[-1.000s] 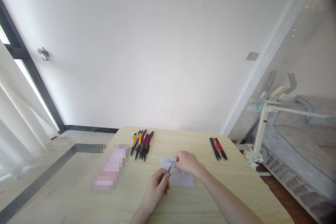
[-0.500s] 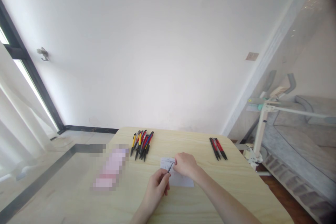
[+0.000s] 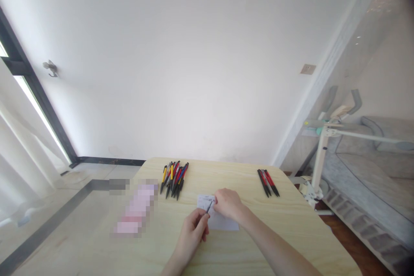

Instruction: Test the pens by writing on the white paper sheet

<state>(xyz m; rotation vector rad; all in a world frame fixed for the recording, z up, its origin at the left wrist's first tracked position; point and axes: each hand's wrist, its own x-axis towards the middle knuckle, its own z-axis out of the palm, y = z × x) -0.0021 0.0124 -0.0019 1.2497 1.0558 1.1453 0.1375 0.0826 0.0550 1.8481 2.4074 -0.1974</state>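
Note:
Both of my hands meet over a white sheet of paper (image 3: 226, 224) with dark scribbles near its top. Fingers of my left hand (image 3: 193, 227) are closed around a thin dark pen (image 3: 209, 207), which slants up to the right. My right hand (image 3: 229, 202) is pinched shut at the pen's far, lighter end; whatever lies inside its fingertips is too small to make out. Beyond the paper, to the left, a bunch of pens (image 3: 174, 180) with black, yellow, red, blue and grey parts lies loosely together. Several red, black and grey pens (image 3: 268, 183) lie side by side at the right.
The pale wooden table (image 3: 274, 233) stands close to a white wall (image 3: 207, 73). A blurred pinkish item (image 3: 136, 211) is at the table's left side. On the right are exercise equipment (image 3: 321, 159) and a grey sofa (image 3: 365, 168); a white curtain (image 3: 22, 159) hangs left.
The view has shifted very slightly. My hands hold nearly the same pose over the paper, and the pens on the table have not moved.

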